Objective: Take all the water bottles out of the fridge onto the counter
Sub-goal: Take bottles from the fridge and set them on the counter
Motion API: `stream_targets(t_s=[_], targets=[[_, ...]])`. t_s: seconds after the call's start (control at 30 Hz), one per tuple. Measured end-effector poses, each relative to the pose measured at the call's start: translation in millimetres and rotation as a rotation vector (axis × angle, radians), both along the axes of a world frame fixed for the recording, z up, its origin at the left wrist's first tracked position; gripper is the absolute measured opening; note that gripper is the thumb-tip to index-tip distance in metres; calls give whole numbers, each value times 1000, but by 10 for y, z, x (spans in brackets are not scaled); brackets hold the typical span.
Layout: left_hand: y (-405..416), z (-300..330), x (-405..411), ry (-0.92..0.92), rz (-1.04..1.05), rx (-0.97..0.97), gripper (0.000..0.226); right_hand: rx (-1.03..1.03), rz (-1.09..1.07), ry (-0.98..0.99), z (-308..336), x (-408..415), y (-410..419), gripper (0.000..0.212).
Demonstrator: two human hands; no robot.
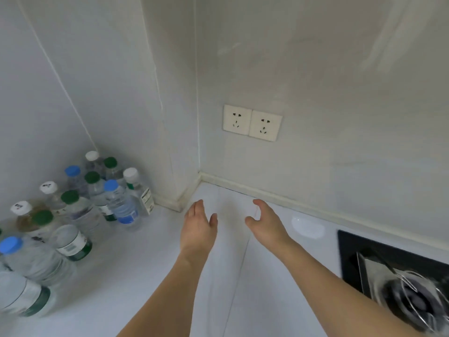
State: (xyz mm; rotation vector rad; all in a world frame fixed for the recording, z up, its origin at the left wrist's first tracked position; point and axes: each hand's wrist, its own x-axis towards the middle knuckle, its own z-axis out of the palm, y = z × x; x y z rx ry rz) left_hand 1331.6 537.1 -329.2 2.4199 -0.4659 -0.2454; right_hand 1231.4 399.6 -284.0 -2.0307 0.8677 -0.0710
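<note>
Both hands, left hand (198, 226) and right hand (266, 223), hover open-fingered and empty over the counter (136, 271).

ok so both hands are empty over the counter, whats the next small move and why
Probably pull both hands back and turn toward the fridge, which is out of view, to check for more. The left hand and right hand are open and hold nothing above the bare counter, and the bottles already stand clustered on its left. Whether any remain cannot be told.
</note>
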Motion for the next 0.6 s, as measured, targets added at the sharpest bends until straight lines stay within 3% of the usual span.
stream_targets(t_s=[0.2,0.47,0.6], targets=[[-669,408,-512,-168,-294,85,59,-85,-70,-17,241,-980,-474,64],[-1607,964,-2161,-431,-727,105,56,-272,-258,69,476,-2985,-1009,55],[-1909,1146,-2983,-528,-870,88,55,-315,-352,129,594,-3951,-1160,64]])
